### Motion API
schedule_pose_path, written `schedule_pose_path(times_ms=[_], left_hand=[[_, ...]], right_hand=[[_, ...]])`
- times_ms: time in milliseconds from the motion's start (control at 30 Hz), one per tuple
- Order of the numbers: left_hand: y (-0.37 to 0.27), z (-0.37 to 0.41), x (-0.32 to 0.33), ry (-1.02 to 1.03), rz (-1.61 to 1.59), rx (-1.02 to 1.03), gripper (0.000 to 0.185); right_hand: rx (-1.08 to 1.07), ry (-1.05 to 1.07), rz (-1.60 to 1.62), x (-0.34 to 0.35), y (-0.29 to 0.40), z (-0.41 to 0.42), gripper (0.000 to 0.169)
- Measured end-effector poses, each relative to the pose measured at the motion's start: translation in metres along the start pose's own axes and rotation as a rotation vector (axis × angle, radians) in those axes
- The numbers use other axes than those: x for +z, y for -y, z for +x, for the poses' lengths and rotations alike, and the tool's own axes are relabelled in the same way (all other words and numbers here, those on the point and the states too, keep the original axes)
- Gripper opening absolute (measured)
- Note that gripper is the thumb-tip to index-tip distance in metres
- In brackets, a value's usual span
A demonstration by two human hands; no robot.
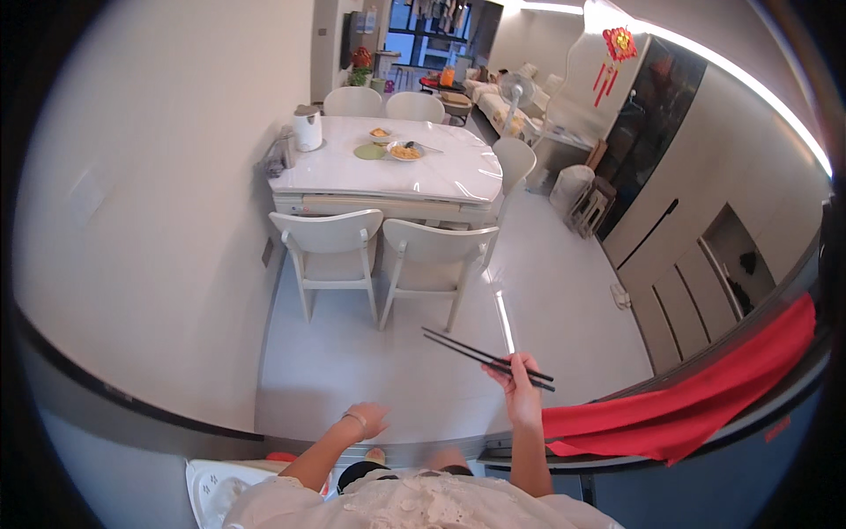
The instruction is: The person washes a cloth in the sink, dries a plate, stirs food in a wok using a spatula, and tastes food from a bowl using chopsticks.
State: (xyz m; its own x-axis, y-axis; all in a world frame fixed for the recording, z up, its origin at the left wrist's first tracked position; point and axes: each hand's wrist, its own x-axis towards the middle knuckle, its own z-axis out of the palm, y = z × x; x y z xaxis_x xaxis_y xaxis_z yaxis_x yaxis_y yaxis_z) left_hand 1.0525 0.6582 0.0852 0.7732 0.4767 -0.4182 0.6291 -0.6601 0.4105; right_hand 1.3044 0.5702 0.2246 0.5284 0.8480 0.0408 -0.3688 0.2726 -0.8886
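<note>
Two black chopsticks [462,346] are in my right hand [519,383], their tips pointing to the upper left above the floor. My left hand [371,418], with a bracelet at the wrist, hangs in front of my body and holds nothing I can see. It is blurred, so the spread of its fingers is unclear. Ahead stands a white dining table [344,178]. On it are a bowl of yellowish food [404,153] with a spoon in it, a smaller dish of food [379,133], a green round mat [369,152] and a white electric kettle [307,129].
White chairs [330,235] stand around the table, two with their backs towards me. A red cloth [687,403] hangs along the doorway on my right. Stacked stools [593,206] and a standing fan [515,92] are farther off. A white plastic rack [211,489] sits at lower left.
</note>
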Motion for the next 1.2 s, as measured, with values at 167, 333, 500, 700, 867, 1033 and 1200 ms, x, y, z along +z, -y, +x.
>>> schedule_pose_path(times_ms=[167, 333, 500, 700, 867, 1033, 1200], left_hand=[[-0.011, 0.087, -0.047, -0.125, -0.253, 0.166, 0.038], [-0.024, 0.180, -0.076, -0.064, -0.664, 0.052, 0.033], [-0.073, 0.311, -0.108, -0.078, -1.021, -0.007, 0.029], [-0.150, 0.433, -0.193, -0.136, -0.966, 0.160, 0.027], [-0.164, 0.516, -0.220, -0.157, -0.893, 0.190, 0.026], [-0.160, 0.597, -0.262, -0.162, -1.089, 0.186, 0.026], [-0.140, 0.674, -0.308, -0.431, -0.939, 0.085, 0.026]], right_hand=[[-0.060, -0.115, 0.050, -0.055, 0.002, 0.107, 0.014], [-0.127, -0.139, 0.054, -0.121, 0.024, 0.220, 0.016], [-0.070, -0.181, 0.049, -0.198, 0.061, 0.315, 0.014], [-0.046, -0.249, 0.059, -0.269, 0.092, 0.402, 0.015], [-0.030, -0.337, 0.115, -0.324, 0.086, 0.460, 0.013], [0.032, -0.219, 0.146, -0.376, 0.092, 0.548, 0.013], [0.060, -0.073, 0.067, -0.337, 0.113, 0.674, 0.013]])
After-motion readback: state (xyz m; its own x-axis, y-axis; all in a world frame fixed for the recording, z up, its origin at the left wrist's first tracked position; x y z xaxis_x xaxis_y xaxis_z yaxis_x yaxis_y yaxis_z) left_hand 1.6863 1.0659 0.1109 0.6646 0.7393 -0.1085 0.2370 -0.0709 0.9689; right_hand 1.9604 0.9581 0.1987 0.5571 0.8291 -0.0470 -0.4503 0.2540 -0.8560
